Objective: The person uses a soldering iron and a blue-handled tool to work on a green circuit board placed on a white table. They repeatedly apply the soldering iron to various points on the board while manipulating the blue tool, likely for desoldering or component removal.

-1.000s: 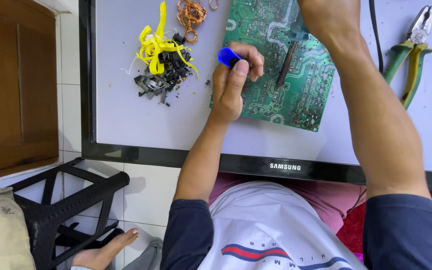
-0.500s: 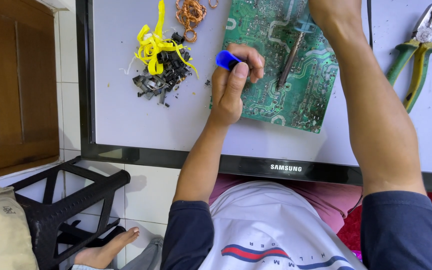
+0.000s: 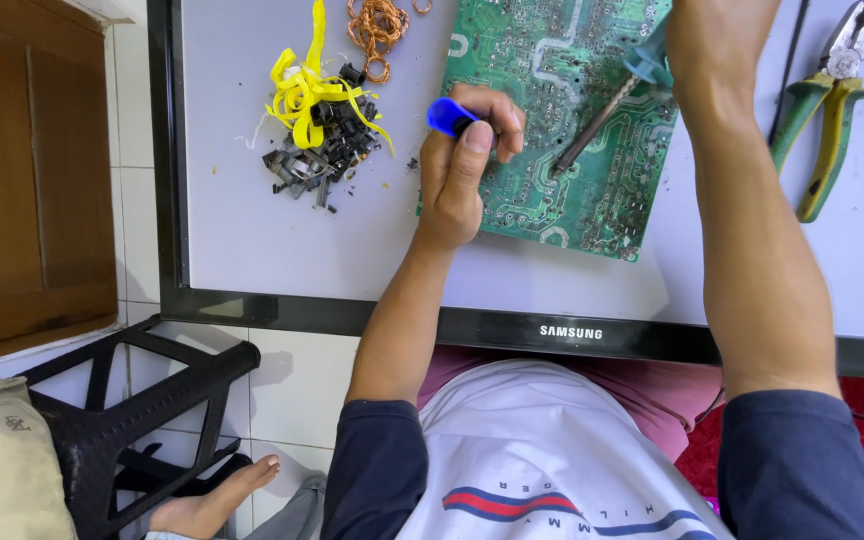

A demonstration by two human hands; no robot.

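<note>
Lying flat on a pale grey panel (image 3: 252, 230) with a black frame is one green circuit board (image 3: 592, 150), rectangular, with its solder side up, showing many thin light traces and small shiny points. It sits toward twelve o'clock of the view, slightly tilted.

The left hand (image 3: 462, 165) is closed around one small blue object (image 3: 449, 116), smooth and probably plastic; only its rounded end shows between thumb and fingers. This hand rests at the nine o'clock edge of the board, touching it.

The right hand (image 3: 712, 40) is at one o'clock, mostly cut by the upper border. It seems to grip one soldering iron (image 3: 607, 110) with a blue handle part and a dark, rough metal rod, but the fingers are not visible, so the exact grip cannot be told. The rod slopes down toward seven o'clock and its tip reaches the board near the middle.

At ten o'clock there is one pile of small dark metal pieces (image 3: 317, 160), angular and dull, with yellow plastic strips (image 3: 307, 90) curling on top. Just above, at eleven o'clock, lie loose coils of copper wire (image 3: 377, 30), thin and orange-brown.

At two o'clock one pair of pliers (image 3: 832, 110) rests, with green and yellow handles, beside one thin black cable (image 3: 787, 70).
</note>
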